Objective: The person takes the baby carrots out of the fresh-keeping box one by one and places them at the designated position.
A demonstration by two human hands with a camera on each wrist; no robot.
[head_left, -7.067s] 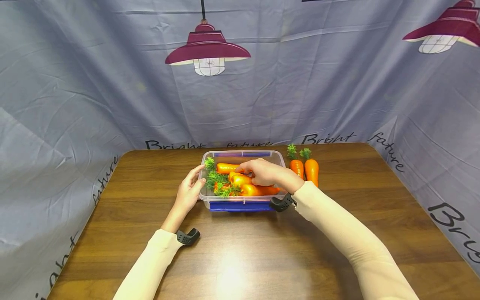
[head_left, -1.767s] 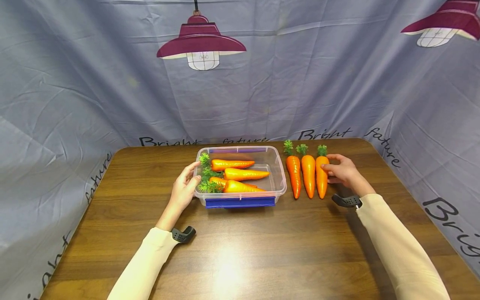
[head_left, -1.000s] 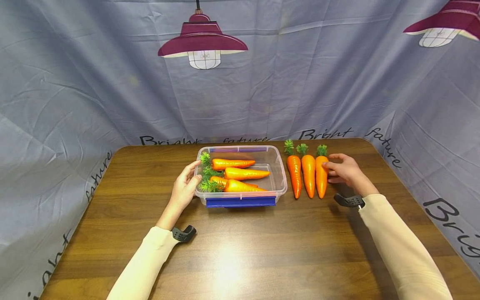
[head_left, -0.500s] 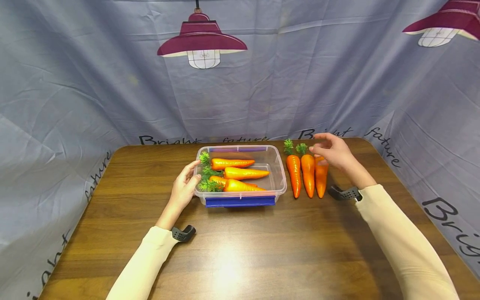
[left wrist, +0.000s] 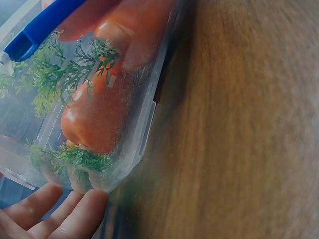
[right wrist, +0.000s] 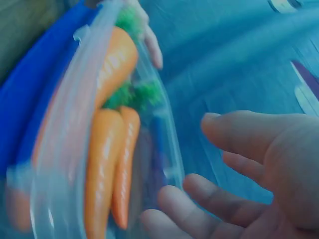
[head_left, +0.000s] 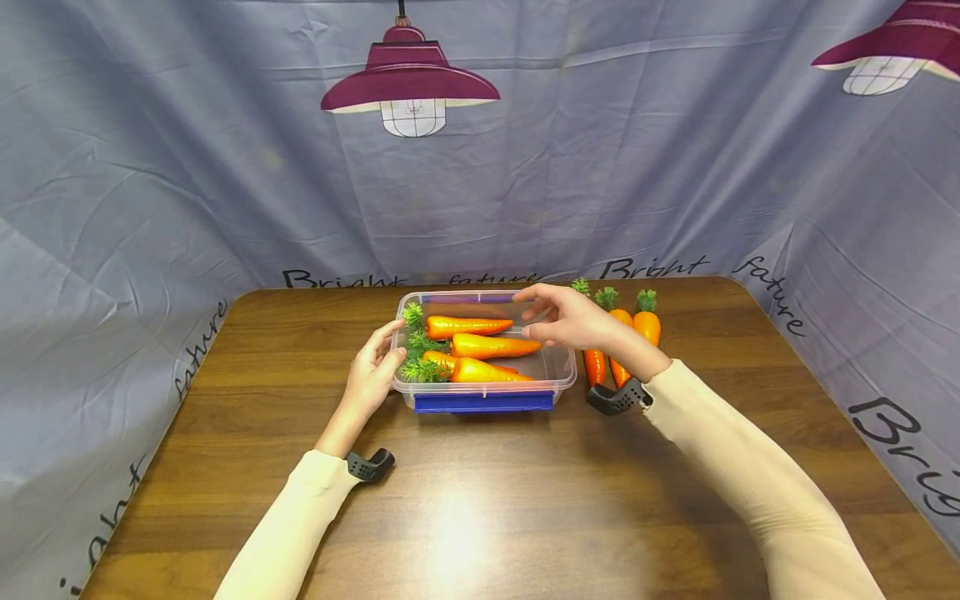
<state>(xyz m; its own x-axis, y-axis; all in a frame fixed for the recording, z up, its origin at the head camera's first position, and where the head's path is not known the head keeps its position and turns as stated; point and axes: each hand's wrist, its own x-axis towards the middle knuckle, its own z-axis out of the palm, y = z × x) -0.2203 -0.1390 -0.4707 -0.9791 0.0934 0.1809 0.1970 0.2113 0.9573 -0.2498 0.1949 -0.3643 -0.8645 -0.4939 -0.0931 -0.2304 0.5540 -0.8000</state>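
Observation:
A clear plastic container [head_left: 483, 402] with blue latches stands lidless, holding several carrots [head_left: 495, 346] with their green tops toward its left end. My left hand [head_left: 367, 379] grips that left end, thumb over the rim; in the left wrist view, fingertips [left wrist: 87, 211] touch the outer wall. My right hand [head_left: 573, 321] hovers over the container's right end, fingers apart and holding nothing. Three more carrots lie in a row right of the container: a left one [head_left: 595, 367], a middle one [head_left: 621, 375] and a right one [head_left: 647, 327]. My right hand and wrist partly cover them.
The wooden table [head_left: 450, 500] has its back edge just behind the container. A grey curtain [head_left: 525, 183] with printed lamps and lettering hangs behind and at both sides. A black band [head_left: 370, 465] sits on each wrist.
My right hand has let go of the rightmost carrot, lifted, and moved left over the container. Seven seconds ago only two carrots showed on the table. My left hand keeps its place on the container.

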